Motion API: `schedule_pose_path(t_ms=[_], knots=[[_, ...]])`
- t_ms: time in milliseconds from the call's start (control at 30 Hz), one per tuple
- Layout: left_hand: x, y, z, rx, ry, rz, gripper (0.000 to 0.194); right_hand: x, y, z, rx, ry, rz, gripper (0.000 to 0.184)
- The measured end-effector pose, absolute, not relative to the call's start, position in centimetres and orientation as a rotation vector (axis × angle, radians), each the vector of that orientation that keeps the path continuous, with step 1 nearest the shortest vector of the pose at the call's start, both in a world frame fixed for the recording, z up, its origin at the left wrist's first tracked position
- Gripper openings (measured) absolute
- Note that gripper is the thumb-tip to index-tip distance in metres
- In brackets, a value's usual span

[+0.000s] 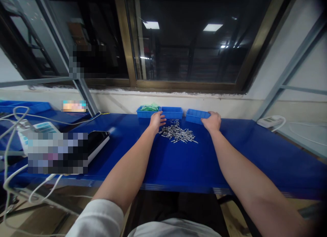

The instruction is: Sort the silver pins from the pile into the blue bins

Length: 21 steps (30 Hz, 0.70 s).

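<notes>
below a dark window (189, 43), near the counter's (176, 165) far edge, the right hand (212, 121) grips the right end of a blue bin (195, 116), likely light and stiff, best held by its ends, while the left hand (156, 122) hangs open beside metal pins (180, 133).

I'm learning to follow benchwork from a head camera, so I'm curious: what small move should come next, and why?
Probably slide the rightmost blue bin left toward the nearest bin: the right hand grips its outer end, and a visible gap separates the two. The left hand seems free, its fingers spread.
</notes>
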State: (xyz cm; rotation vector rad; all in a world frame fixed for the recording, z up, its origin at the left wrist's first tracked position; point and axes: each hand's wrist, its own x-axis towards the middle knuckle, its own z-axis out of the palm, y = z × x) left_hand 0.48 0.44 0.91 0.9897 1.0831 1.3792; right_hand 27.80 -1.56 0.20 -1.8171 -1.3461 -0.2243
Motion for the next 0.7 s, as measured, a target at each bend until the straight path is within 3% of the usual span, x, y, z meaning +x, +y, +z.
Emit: schedule_pose_path(t_ms=[100, 200, 400, 700], knots=[[0.5, 0.6, 0.8, 1.042, 1.116, 1.392, 0.027, 25.8, -2.4, 2.0, -1.899, -1.307, -0.306, 0.043], [0.6, 0.4, 0.9, 1.082, 1.153, 1.393, 0.024, 23.7, -2.7, 3.1, -1.999, -1.383, -0.177, 0.035], [1.0, -0.2, 1.3, 1.146, 1.223, 1.389, 0.021, 23.0, -1.4, 1.2, -1.979, -1.466, -0.070, 0.027], [1.0, 0.0, 1.1, 1.171, 1.220, 1.389, 0.022, 25.6, -0.2, -1.0, -1.793, -1.607, 0.003, 0.064]])
